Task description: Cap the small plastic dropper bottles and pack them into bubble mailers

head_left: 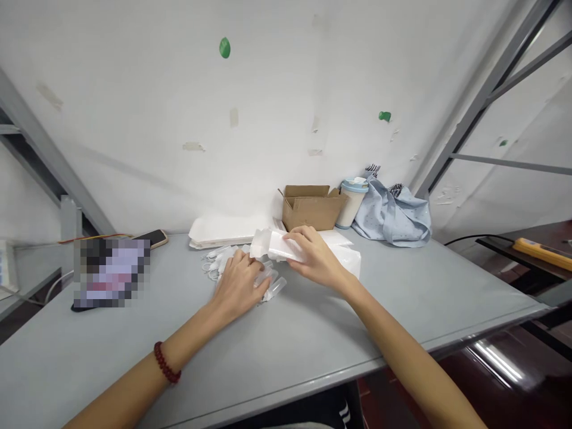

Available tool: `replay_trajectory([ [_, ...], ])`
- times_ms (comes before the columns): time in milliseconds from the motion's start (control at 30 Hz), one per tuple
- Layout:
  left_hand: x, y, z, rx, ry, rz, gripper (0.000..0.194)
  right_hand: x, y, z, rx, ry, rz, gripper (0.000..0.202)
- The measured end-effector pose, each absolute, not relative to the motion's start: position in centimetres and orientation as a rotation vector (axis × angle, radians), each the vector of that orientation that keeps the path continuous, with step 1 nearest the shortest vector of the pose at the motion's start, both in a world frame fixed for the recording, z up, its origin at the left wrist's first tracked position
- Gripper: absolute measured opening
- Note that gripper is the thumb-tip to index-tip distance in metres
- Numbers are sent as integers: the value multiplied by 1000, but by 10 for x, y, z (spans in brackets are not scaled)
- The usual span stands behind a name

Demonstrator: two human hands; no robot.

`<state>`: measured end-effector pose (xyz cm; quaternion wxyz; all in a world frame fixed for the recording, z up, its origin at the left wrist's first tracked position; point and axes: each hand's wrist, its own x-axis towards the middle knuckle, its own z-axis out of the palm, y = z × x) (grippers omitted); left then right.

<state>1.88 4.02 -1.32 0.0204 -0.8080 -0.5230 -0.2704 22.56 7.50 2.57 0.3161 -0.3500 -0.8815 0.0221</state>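
Observation:
My right hand point(313, 253) is closed around a small white box point(286, 245), held tilted above the table with its end flap open toward the left. My left hand point(239, 277) lies over a pile of small clear plastic pieces with white loops point(217, 262), fingers spread and thumb apart. Some of these clear pieces point(274, 290) stick out to the right of the thumb. Whatever lies under the left palm is hidden. Behind the right hand is a white sheet or bag point(350, 260), partly covered by it.
Flat white boxes point(232, 229) lie along the wall. An open cardboard box point(310, 211), a lidded cup point(351, 205) and a light blue cloth bag point(395, 214) stand at the back right. A phone point(157, 238) and a blurred-out device point(111, 274) lie left on the grey table point(429, 286).

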Motion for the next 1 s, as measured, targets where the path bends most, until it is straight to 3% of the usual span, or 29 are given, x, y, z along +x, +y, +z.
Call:
replay_trajectory([
  [167,16,31,0,-2510,-1692,-1229,14,231,77,27,-941,-2304,66,41],
  [467,-17,21,37,-1859,-1828,-2368,19,228,72,29,-943,-2334,124,40],
  [767,-3,24,23,-2090,-2216,-2037,31,216,57,27,-759,-2312,176,43],
  [1000,-6,27,15,-2090,-1976,-1529,26,210,55,21,-709,-2318,145,45],
])
